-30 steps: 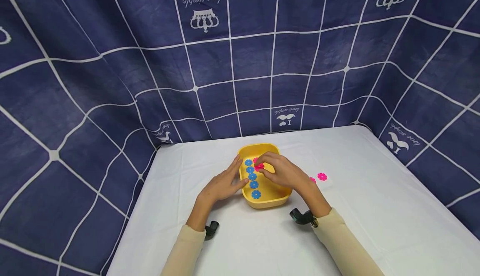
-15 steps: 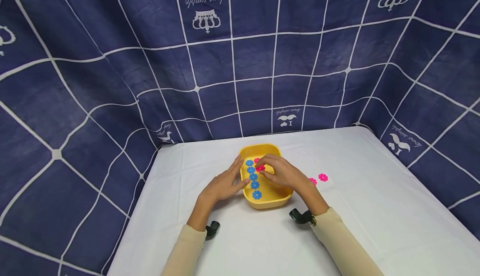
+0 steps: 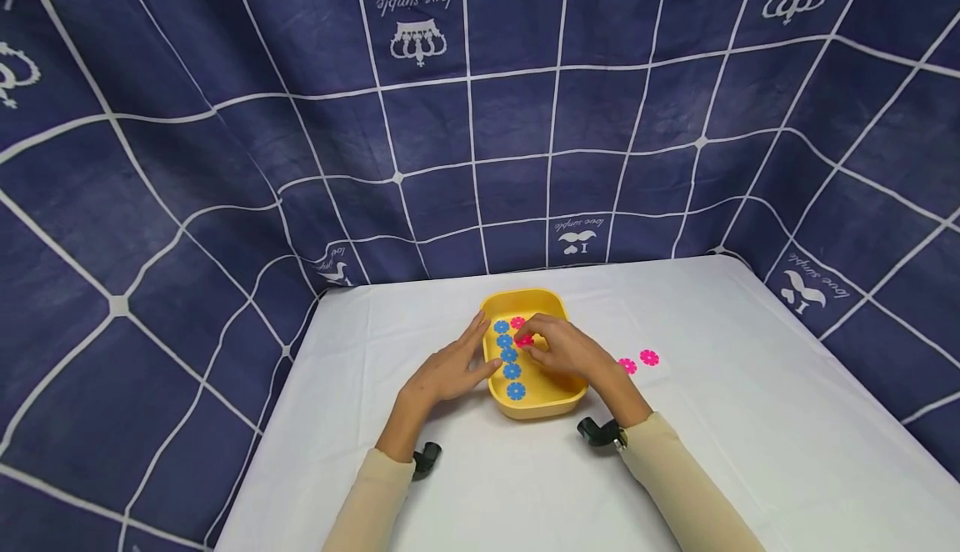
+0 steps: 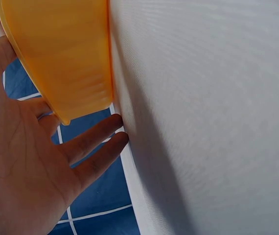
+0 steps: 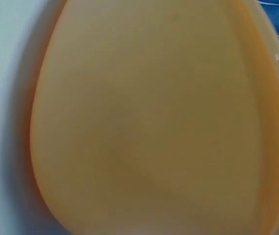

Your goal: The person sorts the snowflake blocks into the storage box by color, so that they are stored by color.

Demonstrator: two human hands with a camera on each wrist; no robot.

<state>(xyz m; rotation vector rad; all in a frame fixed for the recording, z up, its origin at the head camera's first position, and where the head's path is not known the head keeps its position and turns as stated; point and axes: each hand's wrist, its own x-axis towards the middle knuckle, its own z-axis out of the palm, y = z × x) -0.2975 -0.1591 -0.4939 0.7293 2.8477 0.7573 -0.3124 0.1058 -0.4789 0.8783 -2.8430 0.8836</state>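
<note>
A yellow rectangular tray [image 3: 543, 408] lies on the white table. Inside, several blue flower-shaped discs [image 3: 509, 355] form a column along its left side. A pink flower-shaped disc [image 3: 517, 323] lies near the far end of that column. My left hand [image 3: 446, 371] rests against the tray's left rim, its fingers fairly straight and spread, thumb over the edge. In the left wrist view, two fingertips touch the tablecloth beside the tray. My right hand [image 3: 566, 347] reaches over the right rim. Its thumb and index finger pinch a second pink flower-shaped disc [image 3: 524, 340] low in the tray.
Two more pink discs [image 3: 649, 358] lie on the white tablecloth [image 3: 735, 385] right of the tray, one partly beside the right forearm. Dark blue curtains [image 3: 510, 118] with white grid lines enclose the back and sides. The right wrist view mostly shows the tray's outer wall [image 5: 144, 122].
The right hand has lowered slightly toward the near side with its pink disc, away from the other pink disc. The left hand stays at the rim. The whole view has shifted a little.
</note>
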